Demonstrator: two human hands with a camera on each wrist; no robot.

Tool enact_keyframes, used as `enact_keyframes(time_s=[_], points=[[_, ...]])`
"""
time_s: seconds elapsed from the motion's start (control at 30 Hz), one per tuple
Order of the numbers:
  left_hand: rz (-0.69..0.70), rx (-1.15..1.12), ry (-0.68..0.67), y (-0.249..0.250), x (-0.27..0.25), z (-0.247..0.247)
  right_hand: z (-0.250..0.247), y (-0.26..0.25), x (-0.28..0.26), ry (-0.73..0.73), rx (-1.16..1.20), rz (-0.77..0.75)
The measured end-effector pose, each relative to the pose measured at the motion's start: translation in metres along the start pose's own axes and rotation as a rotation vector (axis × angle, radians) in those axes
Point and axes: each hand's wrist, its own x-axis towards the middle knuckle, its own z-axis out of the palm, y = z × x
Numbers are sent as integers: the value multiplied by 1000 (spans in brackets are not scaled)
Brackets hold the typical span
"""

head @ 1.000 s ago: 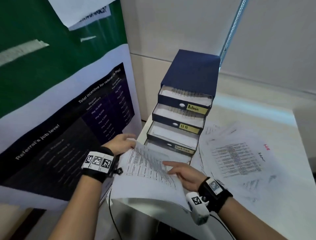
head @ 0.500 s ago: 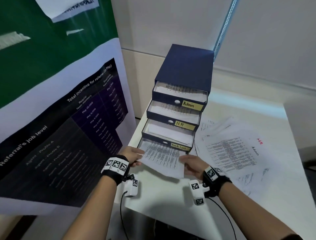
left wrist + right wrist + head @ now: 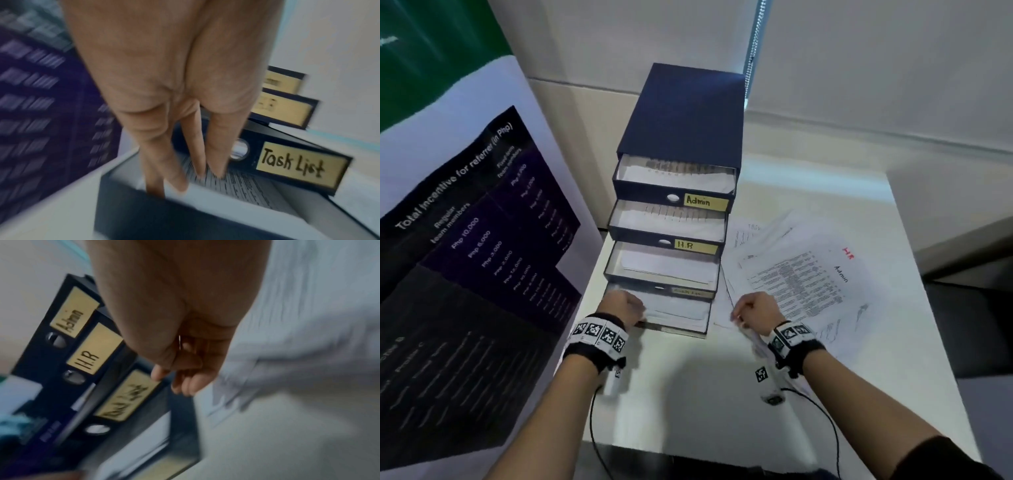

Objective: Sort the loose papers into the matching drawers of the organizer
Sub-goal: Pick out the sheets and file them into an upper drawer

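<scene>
- The left hand is the working grip: its fingers reach down straight and close together into the bottom drawer, tips on the printed sheet lying there, one finger tucked just inside the drawer's front wall.
- The right hand hangs just to the right of that drawer, loosely curled; from the wrist view it seems to hold nothing, though motion blur makes that hard to settle.
- Right above the left grip sits the drawer labelled "Task List", then "H.R", then "Admin" at the top, all pulled out in steps from the dark blue organizer, each with paper in it.
- To the right of the right hand, the loose papers lie fanned on the white bench, the top sheet marked "Admin" in handwriting with a red mark near it.
- Far to the left of the grip stands a printed poster board.
- I judge one sheet is just being settled flat in the bottom drawer; much of the pile is unsorted.
- Next the left hand needs to lift clear, and a hand should take the top sheet of the pile, read its heading and carry it to the matching drawer, likely Admin.
</scene>
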Motion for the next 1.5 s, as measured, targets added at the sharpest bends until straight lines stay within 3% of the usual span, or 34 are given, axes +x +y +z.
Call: enact_keyframes(time_s=[0.07, 0.1, 0.2, 0.27, 0.33, 0.4, 0.47, 0.53, 0.63, 0.77, 0.93, 1.13, 1.27, 1.4, 1.5], points=[[123, 84, -130, 39, -9, -5, -39, 31, 14, 178, -474, -113], [205, 48, -210, 56, -16, -9, -50, 45, 19, 185, -649, -129], [390, -167, -528, 122, -24, 8, -68, 93, 27, 10, -886, -38], [391, -290, -639, 160, -18, 35, -71, 117, 21, -55, -919, -140], [399, -254, -573, 189, 0, 69, -83, 132, 14, -95, -872, -305], [390, -94, -386, 210, 24, 103, -103, 141, 7, -55, -718, -367], [321, 74, -256, 223, 45, 134, -124, 149, 4, 158, -512, -237], [234, 198, -189, 228, 60, 165, -138, 158, 5, 413, -362, -7], [179, 193, -105, 237, 67, 197, -141, 170, 14, 399, -164, 295], [199, 47, -61, 253, 64, 217, -134, 168, 25, 499, 71, 283], [277, -133, -141, 251, 63, 219, -146, 172, 24, 518, 144, 265], [230, -240, -163, 249, 65, 220, -157, 190, 15, 530, 177, 219], [406, -353, -229, 258, 49, 205, -166, 191, 17, 636, 106, 172], [468, -454, -236, 280, 28, 160, -180, 161, 15, 696, 249, 53], [418, -472, -152, 285, 15, 119, -186, 114, 9, 584, 522, -88]])
